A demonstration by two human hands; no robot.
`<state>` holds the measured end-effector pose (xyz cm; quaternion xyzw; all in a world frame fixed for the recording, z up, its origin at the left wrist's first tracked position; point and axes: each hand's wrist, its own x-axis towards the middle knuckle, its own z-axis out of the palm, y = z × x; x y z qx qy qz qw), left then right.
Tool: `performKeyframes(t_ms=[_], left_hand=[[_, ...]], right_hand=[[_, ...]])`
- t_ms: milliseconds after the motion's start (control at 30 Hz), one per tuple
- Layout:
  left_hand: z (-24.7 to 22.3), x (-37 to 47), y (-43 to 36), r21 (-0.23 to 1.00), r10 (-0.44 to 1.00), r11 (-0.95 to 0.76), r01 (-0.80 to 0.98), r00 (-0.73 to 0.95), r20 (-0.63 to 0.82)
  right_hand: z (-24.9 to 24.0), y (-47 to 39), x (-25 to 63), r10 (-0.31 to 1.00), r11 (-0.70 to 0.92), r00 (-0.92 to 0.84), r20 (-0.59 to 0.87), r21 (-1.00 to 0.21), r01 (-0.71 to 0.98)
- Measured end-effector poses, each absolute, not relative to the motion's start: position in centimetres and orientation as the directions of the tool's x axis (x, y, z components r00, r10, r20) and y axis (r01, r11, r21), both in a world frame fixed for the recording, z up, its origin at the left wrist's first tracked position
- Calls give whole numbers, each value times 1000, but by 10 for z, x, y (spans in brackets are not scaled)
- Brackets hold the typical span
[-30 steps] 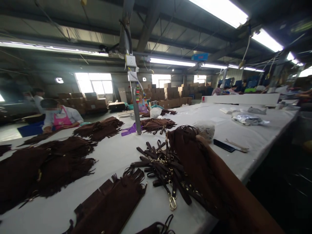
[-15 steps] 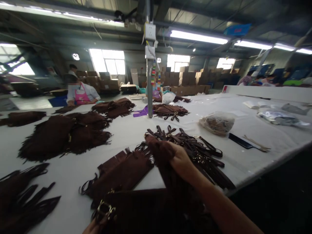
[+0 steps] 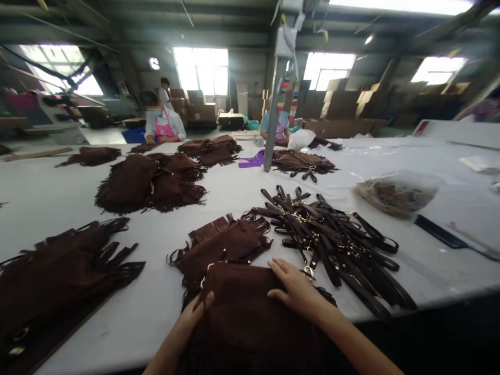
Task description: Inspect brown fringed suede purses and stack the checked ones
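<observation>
A dark brown fringed bag (image 3: 242, 307) lies in front of me at the table's near edge, with gold rings by its upper corners. My left hand (image 3: 190, 316) grips its left edge, thumb on the front face; the other fingers are partly hidden. Across the bag's upper right part rests my right hand (image 3: 294, 287), fingers stretched out and apart. Just behind lies another brown fringed piece (image 3: 222, 245), partly covered by the bag. To the right, close to my right hand, is a heap of dark brown straps (image 3: 328, 234) with gold clasps.
More fringed bags lie at left (image 3: 58, 265) and farther back (image 3: 133, 179). A metal post (image 3: 270, 125) rises beside purple cloth (image 3: 252, 160). At right are a clear plastic bag (image 3: 394, 192) and a dark flat object (image 3: 439, 232). Co-workers (image 3: 166, 124) sit across the table.
My right hand has let go of the brown fringed material it held up and now lies flat on the bag. My left hand has moved up the bag's left edge. The view has turned left.
</observation>
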<state>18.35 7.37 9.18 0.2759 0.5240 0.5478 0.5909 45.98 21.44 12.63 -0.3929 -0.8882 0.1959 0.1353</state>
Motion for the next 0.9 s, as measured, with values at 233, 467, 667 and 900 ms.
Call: performKeyframes(t_ms=[233, 467, 667, 900], left_hand=[[95, 172, 53, 979, 968, 183, 91, -188, -164], [133, 169, 21, 975, 980, 182, -123, 107, -170], [146, 175, 1, 816, 957, 198, -543, 287, -42], [155, 189, 8, 835, 986, 103, -540, -55, -158]], right_hand=[[168, 218, 465, 668, 618, -741, -76, -497, 608], [197, 192, 480, 493, 753, -867, -77, -462, 469], [181, 171, 492, 415, 844, -907, -71, -342, 413], [167, 169, 499, 387, 872, -919, -80, -291, 393]])
